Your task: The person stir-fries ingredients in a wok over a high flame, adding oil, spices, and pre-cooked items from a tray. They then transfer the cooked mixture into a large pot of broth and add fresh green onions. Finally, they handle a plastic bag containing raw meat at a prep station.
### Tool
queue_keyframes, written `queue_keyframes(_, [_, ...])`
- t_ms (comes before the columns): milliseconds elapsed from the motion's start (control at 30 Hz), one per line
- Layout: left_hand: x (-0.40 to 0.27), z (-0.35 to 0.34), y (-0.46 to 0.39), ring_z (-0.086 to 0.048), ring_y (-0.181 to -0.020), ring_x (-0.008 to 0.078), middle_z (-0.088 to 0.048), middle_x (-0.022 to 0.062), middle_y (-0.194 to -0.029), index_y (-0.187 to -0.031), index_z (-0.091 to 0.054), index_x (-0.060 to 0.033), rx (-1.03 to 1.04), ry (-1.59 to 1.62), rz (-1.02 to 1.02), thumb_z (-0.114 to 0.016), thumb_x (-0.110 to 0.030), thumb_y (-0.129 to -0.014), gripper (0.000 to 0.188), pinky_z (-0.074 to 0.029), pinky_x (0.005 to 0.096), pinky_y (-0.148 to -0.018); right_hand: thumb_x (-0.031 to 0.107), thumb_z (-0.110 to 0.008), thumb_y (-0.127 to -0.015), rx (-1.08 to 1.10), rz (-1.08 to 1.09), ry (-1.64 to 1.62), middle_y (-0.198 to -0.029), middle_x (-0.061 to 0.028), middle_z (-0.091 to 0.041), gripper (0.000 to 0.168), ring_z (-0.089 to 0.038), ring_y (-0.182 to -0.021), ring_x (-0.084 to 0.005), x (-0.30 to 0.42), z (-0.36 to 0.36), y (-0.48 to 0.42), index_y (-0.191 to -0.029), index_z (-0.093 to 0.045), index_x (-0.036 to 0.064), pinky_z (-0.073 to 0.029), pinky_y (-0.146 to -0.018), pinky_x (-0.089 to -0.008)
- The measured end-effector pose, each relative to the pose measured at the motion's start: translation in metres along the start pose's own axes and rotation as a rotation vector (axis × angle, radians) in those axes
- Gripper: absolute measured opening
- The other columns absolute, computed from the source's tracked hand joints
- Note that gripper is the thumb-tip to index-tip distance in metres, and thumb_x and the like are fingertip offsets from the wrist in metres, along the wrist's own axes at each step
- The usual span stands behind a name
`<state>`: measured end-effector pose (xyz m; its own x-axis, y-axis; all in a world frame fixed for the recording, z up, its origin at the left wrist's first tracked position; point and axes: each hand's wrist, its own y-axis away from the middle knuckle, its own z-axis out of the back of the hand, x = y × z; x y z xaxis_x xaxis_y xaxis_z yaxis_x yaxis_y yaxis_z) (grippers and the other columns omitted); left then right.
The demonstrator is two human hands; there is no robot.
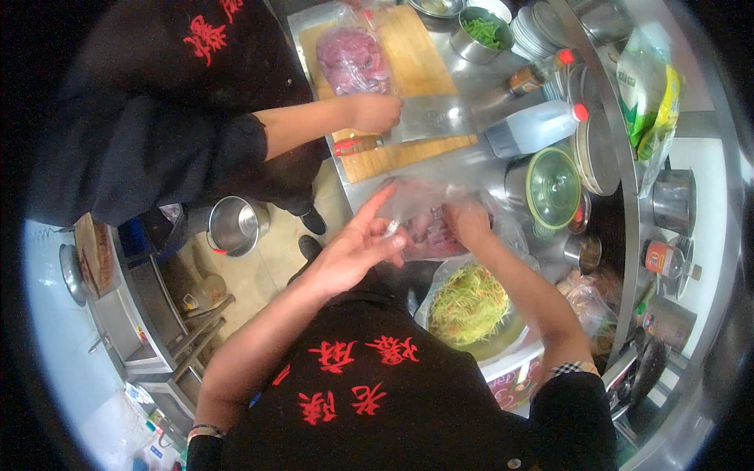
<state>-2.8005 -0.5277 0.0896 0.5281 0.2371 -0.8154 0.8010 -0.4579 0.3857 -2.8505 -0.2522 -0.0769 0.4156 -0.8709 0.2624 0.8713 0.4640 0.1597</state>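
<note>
A clear plastic bag [430,197] holding reddish-pink meat pieces [425,235] lies before me at the steel counter's near edge. My left hand [362,250] is at the bag's left side, index finger stretched out, with a bunched bit of plastic between its other fingers. My right hand [469,222] reaches down to the meat at the bag's mouth; its fingertips are hidden, so its grip is unclear. Close below the bag, yellow-green shreds with orange bits [471,300] fill a plastic-lined tub [518,347].
A co-worker's hand [377,112] is above a cleaver [436,115] on the wooden cutting board [421,53], beside bagged meat [353,59]. To the right stand a plastic jug [533,129], a green-rimmed container [552,187] and a pot of green vegetables [480,44]. A steel bucket [235,226] sits on the floor.
</note>
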Motion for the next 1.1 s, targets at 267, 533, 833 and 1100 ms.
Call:
queue_keyframes(267, [0.007, 0.003, 0.001, -0.062, -0.082, 0.0192, -0.062, 0.0137, -0.105, -0.151, -0.014, -0.0079, -0.027, 0.009, 0.023, -0.055, -0.021, -0.093, 0.072, -0.048, 0.0327, -0.084, 0.025, -0.076, -0.07, 0.23, -0.201, -0.006, -0.108, -0.017, -0.057, 0.052, -0.06, -0.098, -0.0379, 0.044, 0.007, 0.002, -0.117, -0.057, 0.013, -0.052, -0.08, -0.0462])
queue_keyframes(533, [0.004, 0.008, 0.003, -0.061, -0.083, 0.0162, -0.062, 0.0117, -0.101, -0.15, -0.011, -0.0017, -0.026, 0.002, -0.011, -0.055, -0.022, -0.097, 0.072, -0.045, 0.0301, -0.085, 0.012, -0.072, -0.071, 0.294, -0.066, -0.15, -0.098, -0.0141, -0.062, 0.049, -0.062, -0.093, -0.0331, 0.022, -0.041, 0.006, -0.116, -0.055, 0.01, -0.052, -0.078, -0.0435])
queue_keyframes(833, [0.003, 0.014, 0.003, -0.061, -0.081, 0.0164, -0.063, 0.0119, -0.101, -0.149, -0.013, 0.0002, -0.09, 0.082, 0.008, -0.055, -0.02, -0.096, 0.07, -0.048, 0.0322, -0.084, 0.01, -0.066, -0.084, 0.46, -0.358, -1.711, -0.093, -0.008, -0.063, 0.037, -0.058, -0.074, -0.0142, 0.025, 0.038, -0.024, -0.118, -0.055, 0.002, -0.045, -0.065, -0.0289])
queue_keyframes(1100, [0.005, 0.014, -0.002, -0.062, -0.081, 0.0161, -0.065, 0.0134, -0.103, -0.148, -0.023, -0.0054, -0.111, 0.097, -0.044, -0.055, -0.023, -0.095, 0.064, -0.045, 0.0251, -0.073, 0.002, -0.06, -0.085, 0.377, -0.312, -1.604, -0.107, -0.0097, -0.064, 0.04, -0.063, -0.095, -0.019, 0.018, 0.036, -0.023, -0.124, -0.054, 0.001, -0.052, -0.082, -0.0327])
